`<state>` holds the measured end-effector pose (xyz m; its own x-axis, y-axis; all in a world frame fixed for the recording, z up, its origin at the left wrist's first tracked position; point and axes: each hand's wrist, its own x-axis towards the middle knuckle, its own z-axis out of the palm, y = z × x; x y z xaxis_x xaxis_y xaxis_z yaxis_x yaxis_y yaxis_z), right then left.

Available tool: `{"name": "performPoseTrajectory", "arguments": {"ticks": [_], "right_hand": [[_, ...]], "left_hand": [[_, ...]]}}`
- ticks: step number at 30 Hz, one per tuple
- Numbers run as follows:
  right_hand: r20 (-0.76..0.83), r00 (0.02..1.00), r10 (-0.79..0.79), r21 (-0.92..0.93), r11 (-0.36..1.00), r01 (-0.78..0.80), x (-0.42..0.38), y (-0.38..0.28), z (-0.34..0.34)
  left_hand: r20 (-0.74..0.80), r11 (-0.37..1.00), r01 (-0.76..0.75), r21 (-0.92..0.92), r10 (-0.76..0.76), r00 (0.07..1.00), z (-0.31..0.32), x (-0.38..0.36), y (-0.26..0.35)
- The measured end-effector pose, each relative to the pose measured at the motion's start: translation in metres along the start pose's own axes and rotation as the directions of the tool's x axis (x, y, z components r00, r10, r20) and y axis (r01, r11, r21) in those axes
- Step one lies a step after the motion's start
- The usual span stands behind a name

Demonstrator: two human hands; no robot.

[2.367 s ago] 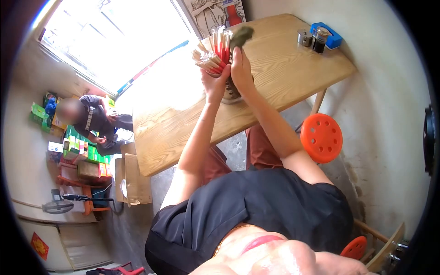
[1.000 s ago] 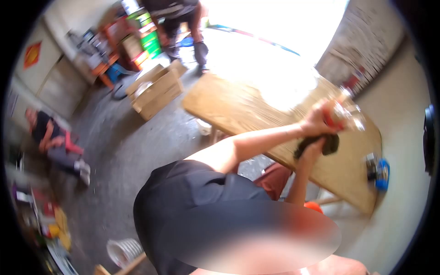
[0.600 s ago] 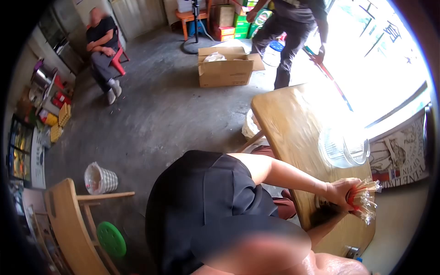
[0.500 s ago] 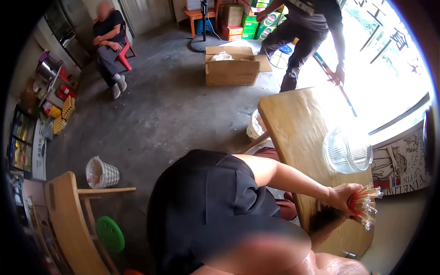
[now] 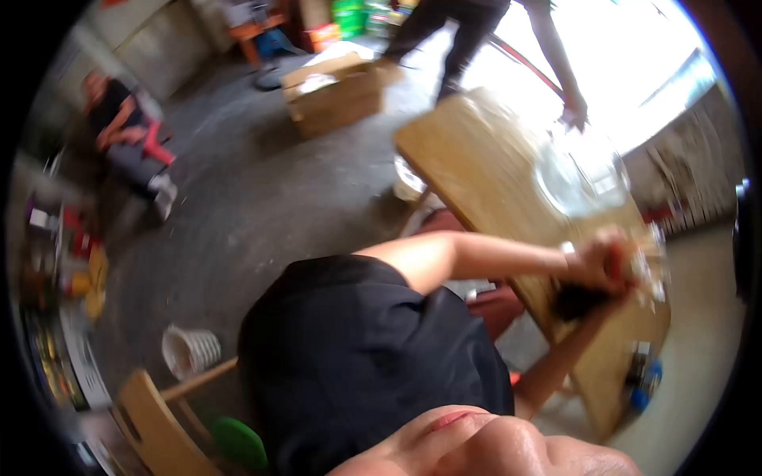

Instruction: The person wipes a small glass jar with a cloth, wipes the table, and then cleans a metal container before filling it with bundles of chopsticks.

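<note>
Stick bundle (image 5: pixel 648 260) blurred, standing person (image 5: pixel 467 14) (head included) cut off at the top edge

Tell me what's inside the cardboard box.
A white item shows at the top of the box, too blurred to identify. The box's sides cover anything deeper, so I can't tell what else is there.

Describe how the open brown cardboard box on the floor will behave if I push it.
The open brown cardboard box should slide rather than roll, given its flat sides. Its raised flap would probably bend if grabbed. It looks light for its size, though the white contents could add weight.
</note>
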<state>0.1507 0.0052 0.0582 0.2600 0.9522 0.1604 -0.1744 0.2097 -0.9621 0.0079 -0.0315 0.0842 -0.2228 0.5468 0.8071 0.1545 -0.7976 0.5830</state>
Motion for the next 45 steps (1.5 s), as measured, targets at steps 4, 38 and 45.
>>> {"name": "performPoseTrajectory", "arguments": {"ticks": [4, 38, 45], "right_hand": [[0.054, 0.998, 0.043, 0.028, 0.999, -0.045, 0.002, 0.029, 0.010], [0.118, 0.991, -0.063, 0.092, 0.994, 0.053, -0.016, 0.055, 0.032], [0.074, 0.918, -0.391, -0.161, 0.903, 0.398, -0.077, 0.003, 0.051]], "left_hand": [[-0.026, 0.986, 0.143, -0.087, -0.146, 0.989, -0.007, 0.001, 0.003], [0.192, 0.930, 0.369, 0.007, -0.363, 0.912, -0.036, -0.009, -0.020], [0.259, 0.925, 0.373, -0.071, -0.344, 0.902, -0.043, -0.008, -0.032]]}}
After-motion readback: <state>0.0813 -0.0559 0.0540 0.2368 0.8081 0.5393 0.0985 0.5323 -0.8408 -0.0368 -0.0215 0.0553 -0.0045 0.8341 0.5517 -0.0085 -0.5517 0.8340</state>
